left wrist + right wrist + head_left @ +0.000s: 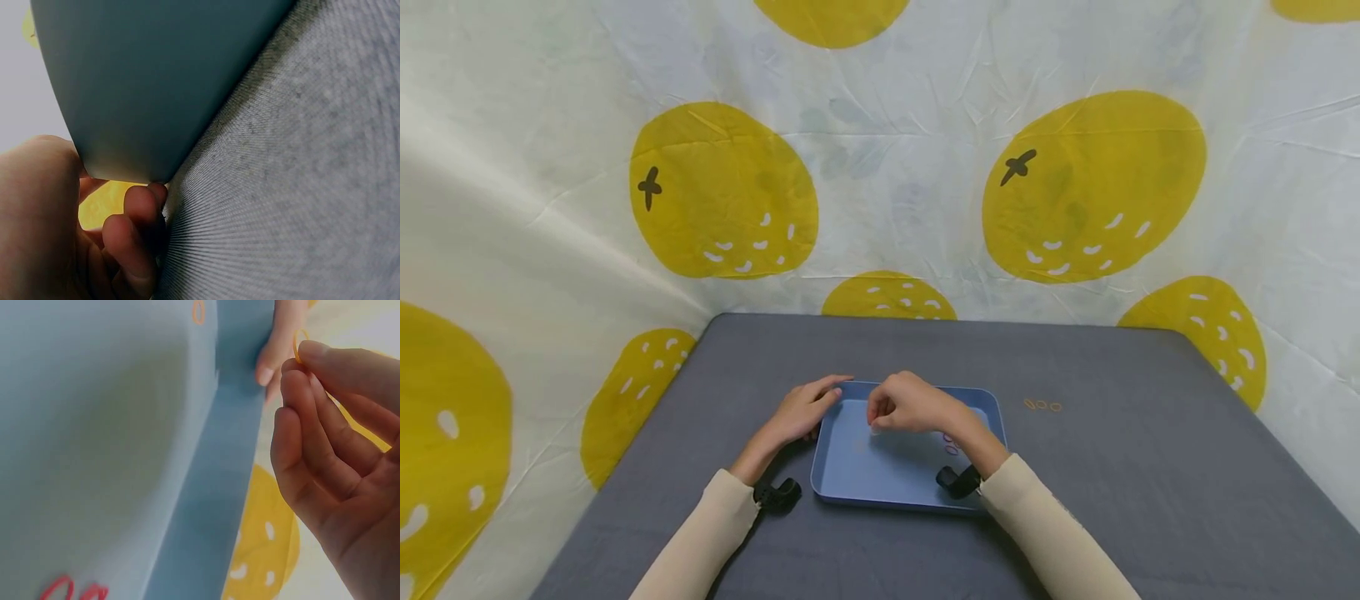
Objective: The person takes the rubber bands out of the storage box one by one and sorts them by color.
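My right hand [917,404] is over the blue tray [880,487], pinching a thin orange rubber band [295,347] between thumb and fingertips. The band stands up as a small loop in the right wrist view. My left hand [805,410] holds the tray at its far left corner, with the thumb on the rim and several fingers curled against the outside wall in the left wrist view. Another orange loop [194,311] lies on the tray floor near the left hand. Pinkish-red loops [59,584] lie at the tray's right side, partly hidden by my right forearm in the head view.
Three orange loops [1056,407] lie in a row on the grey tabletop [1112,467], right of the tray. A white cloth [910,208] with large yellow fruit prints hangs behind and to the left of the table.
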Action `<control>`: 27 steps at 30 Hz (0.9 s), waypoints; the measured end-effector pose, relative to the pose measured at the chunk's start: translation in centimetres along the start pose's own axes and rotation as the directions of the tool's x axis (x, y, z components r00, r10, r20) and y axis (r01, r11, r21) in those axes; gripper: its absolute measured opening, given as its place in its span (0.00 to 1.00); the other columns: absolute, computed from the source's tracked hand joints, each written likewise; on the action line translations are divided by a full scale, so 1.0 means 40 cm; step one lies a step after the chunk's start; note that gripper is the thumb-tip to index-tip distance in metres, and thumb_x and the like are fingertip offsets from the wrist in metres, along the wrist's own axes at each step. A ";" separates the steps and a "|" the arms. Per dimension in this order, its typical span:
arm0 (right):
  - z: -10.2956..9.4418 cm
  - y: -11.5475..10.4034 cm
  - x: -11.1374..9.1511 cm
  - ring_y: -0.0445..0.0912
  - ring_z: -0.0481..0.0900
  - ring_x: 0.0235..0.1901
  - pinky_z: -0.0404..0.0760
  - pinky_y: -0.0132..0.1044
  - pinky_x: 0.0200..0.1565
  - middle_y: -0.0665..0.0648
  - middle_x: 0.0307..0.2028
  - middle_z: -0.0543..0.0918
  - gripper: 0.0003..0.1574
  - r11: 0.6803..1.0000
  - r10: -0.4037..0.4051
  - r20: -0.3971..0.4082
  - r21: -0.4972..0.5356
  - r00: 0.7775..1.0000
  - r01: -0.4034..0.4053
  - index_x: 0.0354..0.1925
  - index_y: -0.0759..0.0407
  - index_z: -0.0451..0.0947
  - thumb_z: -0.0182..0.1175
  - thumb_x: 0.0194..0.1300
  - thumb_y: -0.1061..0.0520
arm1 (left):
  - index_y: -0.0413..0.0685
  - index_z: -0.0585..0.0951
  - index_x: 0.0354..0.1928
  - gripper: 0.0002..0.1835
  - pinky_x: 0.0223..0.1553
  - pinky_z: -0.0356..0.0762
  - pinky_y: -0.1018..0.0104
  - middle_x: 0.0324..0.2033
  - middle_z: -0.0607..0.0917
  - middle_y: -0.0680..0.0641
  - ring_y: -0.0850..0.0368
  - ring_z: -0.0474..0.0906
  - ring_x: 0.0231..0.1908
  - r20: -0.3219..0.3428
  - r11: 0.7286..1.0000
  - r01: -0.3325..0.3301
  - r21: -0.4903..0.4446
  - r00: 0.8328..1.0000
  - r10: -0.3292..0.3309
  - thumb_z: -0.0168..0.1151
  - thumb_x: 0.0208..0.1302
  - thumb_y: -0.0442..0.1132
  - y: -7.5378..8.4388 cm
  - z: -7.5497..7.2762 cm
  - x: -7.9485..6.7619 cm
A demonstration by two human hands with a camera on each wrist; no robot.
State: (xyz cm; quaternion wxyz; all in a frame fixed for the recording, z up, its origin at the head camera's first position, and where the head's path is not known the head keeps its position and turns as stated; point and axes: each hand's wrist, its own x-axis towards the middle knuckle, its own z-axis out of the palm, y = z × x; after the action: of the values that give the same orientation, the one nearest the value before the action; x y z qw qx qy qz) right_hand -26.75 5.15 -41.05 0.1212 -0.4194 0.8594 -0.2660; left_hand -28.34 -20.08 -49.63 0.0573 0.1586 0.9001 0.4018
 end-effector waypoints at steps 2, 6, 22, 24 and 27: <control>-0.005 0.002 -0.014 0.34 0.82 0.29 0.83 0.29 0.38 0.46 0.30 0.88 0.03 1.000 0.001 -0.022 -0.001 1.000 -0.001 0.34 0.56 0.88 0.70 0.67 0.60 | 0.71 0.74 0.72 0.21 0.14 0.75 0.56 0.18 0.78 0.47 0.51 0.73 0.10 0.001 1.000 0.001 0.004 1.000 -0.001 0.47 0.83 0.53 -0.001 0.001 -0.001; -0.019 0.006 -0.043 0.34 0.81 0.30 0.83 0.29 0.38 0.46 0.31 0.88 0.03 1.000 0.024 -0.052 0.018 0.998 -0.023 0.35 0.56 0.88 0.70 0.67 0.60 | 0.73 0.74 0.72 0.21 0.15 0.75 0.56 0.18 0.78 0.48 0.52 0.73 0.10 0.002 1.000 0.001 0.009 1.000 -0.001 0.46 0.83 0.53 -0.001 0.003 -0.002; -0.087 0.048 -0.160 0.41 0.84 0.30 0.83 0.31 0.35 0.46 0.31 0.89 0.03 0.995 0.082 -0.190 0.070 0.978 -0.070 0.35 0.51 0.88 0.69 0.68 0.58 | 0.70 0.74 0.72 0.21 0.14 0.75 0.56 0.23 0.81 0.50 0.52 0.73 0.11 -0.005 1.000 -0.030 0.005 1.000 0.030 0.47 0.83 0.53 0.003 0.003 -0.004; -0.095 0.055 -0.173 0.42 0.85 0.30 0.82 0.32 0.34 0.45 0.31 0.88 0.03 0.994 0.093 -0.199 0.071 0.976 -0.081 0.35 0.51 0.87 0.69 0.68 0.58 | 0.69 0.74 0.72 0.22 0.14 0.75 0.56 0.22 0.80 0.50 0.52 0.73 0.11 -0.005 1.000 -0.029 0.004 1.000 0.029 0.47 0.83 0.53 0.003 0.003 -0.004; -0.107 0.066 -0.192 0.42 0.84 0.30 0.82 0.32 0.34 0.45 0.31 0.88 0.03 0.993 0.108 -0.214 0.067 0.971 -0.096 0.35 0.51 0.88 0.69 0.68 0.58 | 0.69 0.74 0.72 0.21 0.14 0.76 0.56 0.22 0.80 0.50 0.52 0.73 0.11 -0.004 1.000 -0.026 0.002 1.000 0.026 0.47 0.83 0.53 0.002 0.003 -0.005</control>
State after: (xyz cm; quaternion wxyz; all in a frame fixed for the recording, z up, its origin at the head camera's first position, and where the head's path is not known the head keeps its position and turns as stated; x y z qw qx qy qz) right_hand -25.58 14.05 -39.09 0.0516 -0.3396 0.8801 -0.3277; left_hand -28.10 -20.00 -49.64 0.0504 0.1694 0.8985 0.4017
